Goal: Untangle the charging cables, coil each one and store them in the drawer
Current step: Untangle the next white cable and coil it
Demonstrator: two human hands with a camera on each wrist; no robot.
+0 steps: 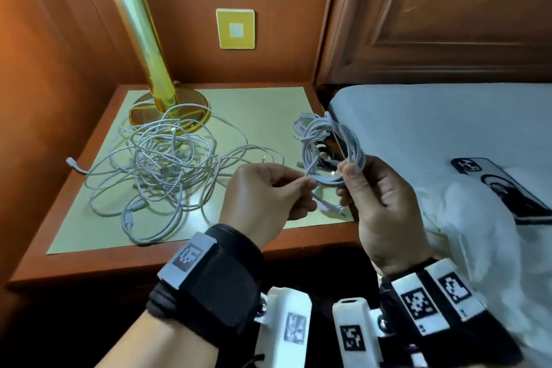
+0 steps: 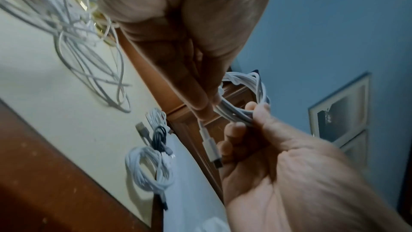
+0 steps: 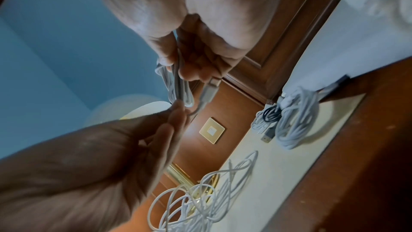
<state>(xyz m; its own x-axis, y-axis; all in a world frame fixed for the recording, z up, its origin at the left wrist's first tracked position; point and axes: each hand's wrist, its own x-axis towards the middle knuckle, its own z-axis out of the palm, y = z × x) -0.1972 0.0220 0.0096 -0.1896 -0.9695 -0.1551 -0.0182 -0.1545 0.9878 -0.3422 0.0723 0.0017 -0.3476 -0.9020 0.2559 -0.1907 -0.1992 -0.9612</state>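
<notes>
My right hand (image 1: 343,176) holds a coiled white cable (image 1: 337,149) upright over the nightstand's right edge, thumb and fingers curled round its lower loops. My left hand (image 1: 304,188) pinches the loose tail of that cable beside the coil. The tail's connector (image 2: 211,149) hangs below the fingers. A big tangle of white cables (image 1: 161,164) lies on the left of the nightstand top (image 1: 254,110). Coiled cables rest near the right rear corner: a white coil (image 2: 151,170) and a small black one (image 2: 159,135), mostly hidden behind the held coil in the head view.
A gold lamp base (image 1: 170,110) stands at the back left, with cable loops lying over it. A yellow wall plate (image 1: 236,28) sits on the wooden panel behind. To the right is a bed with a phone (image 1: 504,188) on the white bedding.
</notes>
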